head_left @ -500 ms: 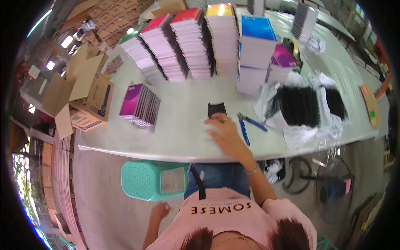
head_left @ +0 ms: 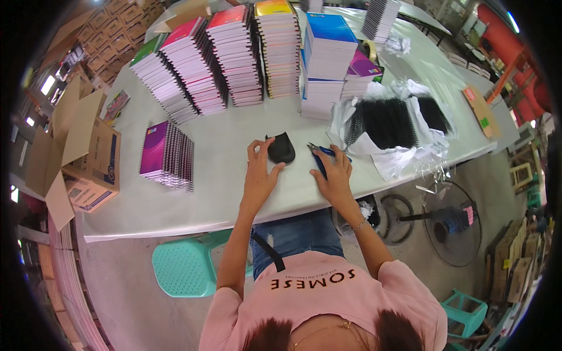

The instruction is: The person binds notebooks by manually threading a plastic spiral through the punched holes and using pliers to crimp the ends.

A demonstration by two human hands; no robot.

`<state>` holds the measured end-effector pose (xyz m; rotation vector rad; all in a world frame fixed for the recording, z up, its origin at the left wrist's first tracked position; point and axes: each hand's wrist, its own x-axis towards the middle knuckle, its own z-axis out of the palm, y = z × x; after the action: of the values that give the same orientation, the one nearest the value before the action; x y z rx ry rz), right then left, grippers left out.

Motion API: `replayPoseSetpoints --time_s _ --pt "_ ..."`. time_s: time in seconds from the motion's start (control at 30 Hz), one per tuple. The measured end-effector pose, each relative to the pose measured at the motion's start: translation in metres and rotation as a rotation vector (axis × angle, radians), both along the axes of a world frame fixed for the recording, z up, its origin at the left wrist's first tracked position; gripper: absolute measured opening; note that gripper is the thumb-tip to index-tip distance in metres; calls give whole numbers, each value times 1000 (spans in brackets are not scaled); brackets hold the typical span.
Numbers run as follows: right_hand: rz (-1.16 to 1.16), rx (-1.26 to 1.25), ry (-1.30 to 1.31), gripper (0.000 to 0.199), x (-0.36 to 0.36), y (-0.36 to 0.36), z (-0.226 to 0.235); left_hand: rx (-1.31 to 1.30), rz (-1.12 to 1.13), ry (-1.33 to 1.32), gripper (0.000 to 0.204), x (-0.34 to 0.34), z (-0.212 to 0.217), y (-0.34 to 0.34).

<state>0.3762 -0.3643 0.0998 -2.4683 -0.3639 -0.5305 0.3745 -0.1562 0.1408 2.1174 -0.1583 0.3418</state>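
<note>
My pale table (head_left: 216, 205) carries tall notebook stacks (head_left: 237, 64) along its far side, with an open carton (head_left: 96, 161) at the left edge. Black coils (head_left: 389, 123) in white wrapping lie right of my hands; a purple notebook stack (head_left: 167, 155) stands well left. My left hand (head_left: 261, 180) is spread, thumb and fingertips at the black piece's rim. My right hand (head_left: 335, 178) bends over the blue-handled pliers (head_left: 320, 162) (how firmly, I cannot tell), their length slanting away and leftward. The small black piece (head_left: 281, 148) lies between my hands, nearer the left, nothing standing between it and the pliers' tips.
</note>
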Motion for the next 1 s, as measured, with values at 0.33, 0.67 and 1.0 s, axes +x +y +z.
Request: replayPoseSetpoints --time_s 0.33,0.67,1.0 --pt "175 238 69 38 2 -36 28 290 74 -104 41 66 -44 -2" --pt "69 362 -153 25 51 -65 106 389 272 -101 46 85 -59 -16" --pt "-229 433 -166 38 220 -162 109 73 200 -159 61 85 -52 -17"
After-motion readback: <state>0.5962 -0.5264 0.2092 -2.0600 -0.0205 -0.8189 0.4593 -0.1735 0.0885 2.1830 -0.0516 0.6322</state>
